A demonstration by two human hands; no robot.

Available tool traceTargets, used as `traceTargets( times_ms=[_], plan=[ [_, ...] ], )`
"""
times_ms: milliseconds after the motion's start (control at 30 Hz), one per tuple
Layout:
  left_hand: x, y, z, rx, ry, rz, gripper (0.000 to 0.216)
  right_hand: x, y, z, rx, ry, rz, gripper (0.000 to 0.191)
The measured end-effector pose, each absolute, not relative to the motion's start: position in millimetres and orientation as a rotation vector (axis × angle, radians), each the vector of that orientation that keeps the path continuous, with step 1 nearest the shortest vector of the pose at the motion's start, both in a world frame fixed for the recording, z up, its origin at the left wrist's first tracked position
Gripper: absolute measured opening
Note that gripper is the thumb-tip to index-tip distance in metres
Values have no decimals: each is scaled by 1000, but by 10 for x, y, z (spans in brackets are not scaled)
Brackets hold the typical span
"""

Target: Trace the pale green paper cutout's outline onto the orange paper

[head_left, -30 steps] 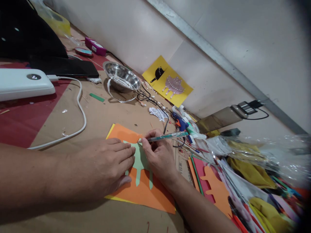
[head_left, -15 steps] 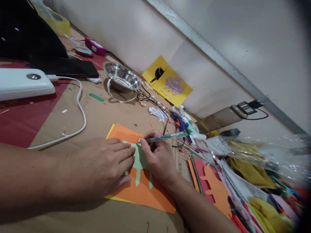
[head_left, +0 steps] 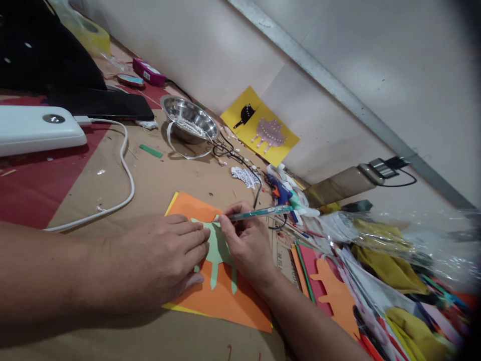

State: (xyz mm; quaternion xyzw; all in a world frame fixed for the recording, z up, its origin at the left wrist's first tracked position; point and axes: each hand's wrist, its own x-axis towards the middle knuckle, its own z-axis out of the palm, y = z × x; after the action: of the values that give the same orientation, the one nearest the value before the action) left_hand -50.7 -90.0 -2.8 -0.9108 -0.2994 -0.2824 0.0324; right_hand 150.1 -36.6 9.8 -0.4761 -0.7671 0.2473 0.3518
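A light green paper cutout (head_left: 215, 253) with pointed legs lies flat on an orange sheet (head_left: 240, 311), and a yellow sheet (head_left: 184, 307) shows under its edges. My left hand (head_left: 167, 253) rests flat over the cutout's left side, fingers stretched out. In my right hand (head_left: 248, 245) a teal pen (head_left: 259, 213) is pinched, its tip at the upper edge of the cutout. Part of the cutout is hidden beneath both hands.
A metal bowl (head_left: 190, 120) stands beyond the sheets. A yellow card (head_left: 259, 125) with decorated shapes leans on the wall. To the right lie a glue gun (head_left: 278, 189), a bottle (head_left: 338, 185), plastic bags and an orange cutout (head_left: 334, 291). A white power bank (head_left: 37, 130) with cable lies left.
The whole view has shifted very slightly. Both hands, the pen and the paper look almost the same as before.
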Motion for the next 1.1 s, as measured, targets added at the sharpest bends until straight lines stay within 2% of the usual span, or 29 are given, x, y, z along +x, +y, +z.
traceTargets(
  times_ms=[1100],
  plan=[
    [-507, -889, -35, -2796, -908, -891, 15, 1490, -359, 98, -1237, -1917, 745, 14]
  ],
)
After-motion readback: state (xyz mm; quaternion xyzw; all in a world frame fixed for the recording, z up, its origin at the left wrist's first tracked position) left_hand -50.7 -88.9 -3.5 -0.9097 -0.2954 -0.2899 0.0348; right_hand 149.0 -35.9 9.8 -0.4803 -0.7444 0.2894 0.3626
